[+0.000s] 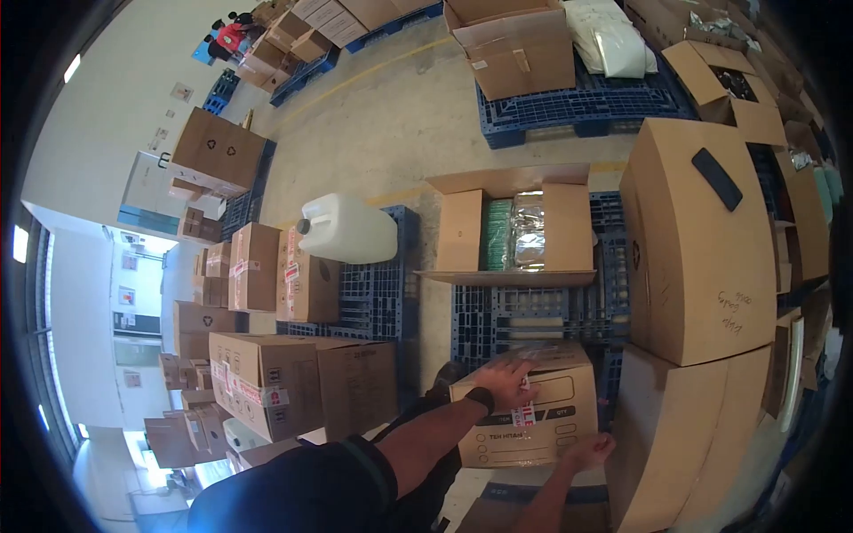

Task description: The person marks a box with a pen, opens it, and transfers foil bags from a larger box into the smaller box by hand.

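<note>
A brown cardboard carton [542,440] with printed black labels lies in front of me, close to my legs. Red-and-white printed tape [525,414] runs across its face. My left hand [505,382], with a dark watch on the wrist, rests on the carton over the tape, fingers stretched out. Beside the carton's right edge is my right hand [588,451], its fingers curled together; whatever they may hold is too small to make out. Beyond the carton stands an open box [462,231] with green and silver wrapped packs [528,229] inside.
Tall cartons [697,240] stand close on my right, a dark flat object [716,178] on one. Blue pallets [542,306] lie ahead and left. A white jerrycan [351,229] and taped cartons [267,382] are at left. Several people [229,37] are far back.
</note>
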Tool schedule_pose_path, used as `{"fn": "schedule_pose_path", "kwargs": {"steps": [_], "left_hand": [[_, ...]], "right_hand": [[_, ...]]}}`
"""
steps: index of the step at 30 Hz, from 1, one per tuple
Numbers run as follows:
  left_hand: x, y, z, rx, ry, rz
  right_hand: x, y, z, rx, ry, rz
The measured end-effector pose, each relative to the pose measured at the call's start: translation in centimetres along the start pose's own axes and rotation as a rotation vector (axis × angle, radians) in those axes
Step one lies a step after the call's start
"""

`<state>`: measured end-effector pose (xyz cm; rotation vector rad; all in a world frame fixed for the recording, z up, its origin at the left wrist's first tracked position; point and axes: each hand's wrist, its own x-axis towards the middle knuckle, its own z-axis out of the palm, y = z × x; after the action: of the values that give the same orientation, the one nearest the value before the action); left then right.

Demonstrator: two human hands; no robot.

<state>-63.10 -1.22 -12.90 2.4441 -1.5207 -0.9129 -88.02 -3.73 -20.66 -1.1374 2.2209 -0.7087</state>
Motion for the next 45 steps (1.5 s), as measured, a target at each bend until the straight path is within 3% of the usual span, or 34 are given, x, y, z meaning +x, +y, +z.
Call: {"fn": "schedule_pose_path", "kwargs": {"steps": [7,9,16,17,22,26,29,31,34,45], "left_hand": [[0.0,-0.2,0.0,0.022,0.022,0.014],[0.1,0.0,-0.4,-0.002,-0.067,-0.03],[0.1,-0.1,-0.1,0.012,-0.033,-0.014],[0.1,0.2,-0.2,0.049,-0.106,-0.07],[0.0,-0.4,0.4,0.043,-0.048,-0.019],[0.0,-0.5,0.3,0.025,-0.056,-0.007],[0.0,-0.4,0.0,0.007,-0.068,-0.02],[0.0,-0.2,-0.2,-0.002,-0.082,-0.026],[0.0,-0.2,-0.3,-0.012,-0.091,-0.024],[0.1,-0.6,0.3,-0.006,-0.081,-0.007]], "right_hand": [[-1.2,-4.3,-0.9,0.063,0.009,0.096],[-1.2,-3.7,-0.6,0.097,0.023,0.084],[-0.7,-1.6,0.0,0.159,0.009,0.074],[-0.7,-1.5,-0.1,0.162,0.009,0.068],[-1.0,-3.2,-0.6,0.096,-0.01,0.126],[-0.4,-0.8,-0.2,0.093,-0.072,0.095],[-0.1,0.9,0.7,0.175,0.033,-0.01],[-0.4,-0.6,0.3,0.02,0.107,-0.081],[0.0,0.1,0.4,0.062,0.104,-0.146],[-0.3,0.2,0.4,0.139,0.044,-0.03]]}}
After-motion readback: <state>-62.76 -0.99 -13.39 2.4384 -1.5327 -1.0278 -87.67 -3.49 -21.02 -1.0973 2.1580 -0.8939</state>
